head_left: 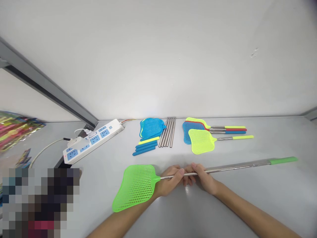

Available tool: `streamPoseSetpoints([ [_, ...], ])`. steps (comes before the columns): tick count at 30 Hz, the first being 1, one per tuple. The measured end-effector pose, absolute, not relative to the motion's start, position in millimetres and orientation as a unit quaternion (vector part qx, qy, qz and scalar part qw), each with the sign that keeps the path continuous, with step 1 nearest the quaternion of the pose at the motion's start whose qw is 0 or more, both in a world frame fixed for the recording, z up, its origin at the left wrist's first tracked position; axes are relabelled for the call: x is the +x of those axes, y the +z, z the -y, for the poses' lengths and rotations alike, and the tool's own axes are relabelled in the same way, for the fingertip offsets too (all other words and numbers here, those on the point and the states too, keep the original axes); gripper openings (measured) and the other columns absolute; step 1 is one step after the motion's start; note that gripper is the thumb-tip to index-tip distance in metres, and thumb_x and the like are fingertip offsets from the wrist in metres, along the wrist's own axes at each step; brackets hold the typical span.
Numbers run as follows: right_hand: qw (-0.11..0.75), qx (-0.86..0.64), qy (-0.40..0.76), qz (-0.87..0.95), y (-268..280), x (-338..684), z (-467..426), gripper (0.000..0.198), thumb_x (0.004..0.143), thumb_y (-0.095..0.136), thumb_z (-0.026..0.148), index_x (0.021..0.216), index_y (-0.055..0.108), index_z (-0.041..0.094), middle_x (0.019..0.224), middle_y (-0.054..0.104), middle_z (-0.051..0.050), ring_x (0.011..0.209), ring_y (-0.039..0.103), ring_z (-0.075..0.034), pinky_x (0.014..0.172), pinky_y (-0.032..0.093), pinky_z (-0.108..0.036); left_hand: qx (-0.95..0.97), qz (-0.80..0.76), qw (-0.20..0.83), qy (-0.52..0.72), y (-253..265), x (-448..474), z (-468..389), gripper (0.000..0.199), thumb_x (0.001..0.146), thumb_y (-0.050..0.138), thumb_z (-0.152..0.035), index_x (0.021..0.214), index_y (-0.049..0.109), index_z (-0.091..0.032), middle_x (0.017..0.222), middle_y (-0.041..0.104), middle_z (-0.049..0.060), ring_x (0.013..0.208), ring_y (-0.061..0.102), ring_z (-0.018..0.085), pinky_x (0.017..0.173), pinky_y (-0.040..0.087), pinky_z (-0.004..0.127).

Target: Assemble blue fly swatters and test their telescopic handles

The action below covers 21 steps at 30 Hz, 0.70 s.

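Head view: what do the hands have?

One long green fly swatter, with its mesh head at the left and its green handle out at the right, lying across the space above the near part of the worktop

And the grip?

The left hand is closed on the thin metal shaft just beside the mesh head, thumb on top. The right hand grasps the same shaft a little further along, its fingers near the left one's

What lies beyond them?

Straight ahead, a pile of mostly blue swatter heads, loose blue and yellow grips in front of it, and a row of metal rods just to the right. Further right are four shorter swatters, two yellow, one red and one blue, partly overlapping

Anything at the left?

A white power strip set at a slant with plugs in it, and shiny plastic packets near the edge of view; the lower corner is blurred out
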State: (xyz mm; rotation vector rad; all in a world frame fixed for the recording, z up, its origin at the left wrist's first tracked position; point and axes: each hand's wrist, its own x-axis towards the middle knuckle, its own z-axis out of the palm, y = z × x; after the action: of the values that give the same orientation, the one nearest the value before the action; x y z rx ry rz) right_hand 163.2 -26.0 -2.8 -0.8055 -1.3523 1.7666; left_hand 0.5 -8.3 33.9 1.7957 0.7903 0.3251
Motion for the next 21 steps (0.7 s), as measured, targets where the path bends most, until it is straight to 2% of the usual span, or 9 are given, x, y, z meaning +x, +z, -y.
streamPoseSetpoints([
  [8,0.375,-0.325,0.684,0.535,0.8,163.2,23.5,0.048,0.087,0.019,0.041,0.048,0.036,0.019,0.051,0.051,-0.004,0.056,0.049,-0.015,0.058,0.038,-0.029,0.725,-0.350,0.573,0.152,29.0,-1.6,8.5,0.046,0.088,0.013,-0.034,0.061,0.047,-0.018,0.048,0.038,-0.003,0.059,0.044,0.011,0.069,0.039,0.023],
  [13,0.367,-0.333,0.677,0.544,1.8,163.7,23.1,0.048,0.087,0.021,0.042,0.048,0.037,0.019,0.054,0.052,-0.004,0.057,0.048,-0.014,0.058,0.038,-0.028,0.707,-0.402,0.564,0.140,28.5,-3.2,10.3,0.045,0.088,0.014,-0.036,0.055,0.040,-0.018,0.050,0.040,-0.003,0.059,0.045,0.011,0.067,0.038,0.022],
  [21,0.363,-0.339,0.673,0.549,3.2,164.6,22.2,0.049,0.087,0.023,0.041,0.049,0.042,0.018,0.055,0.052,-0.004,0.056,0.048,-0.014,0.059,0.038,-0.029,0.686,-0.411,0.580,0.151,26.0,-3.6,9.6,0.046,0.087,0.015,-0.039,0.054,0.039,-0.018,0.049,0.039,-0.003,0.056,0.044,0.010,0.062,0.038,0.021],
])
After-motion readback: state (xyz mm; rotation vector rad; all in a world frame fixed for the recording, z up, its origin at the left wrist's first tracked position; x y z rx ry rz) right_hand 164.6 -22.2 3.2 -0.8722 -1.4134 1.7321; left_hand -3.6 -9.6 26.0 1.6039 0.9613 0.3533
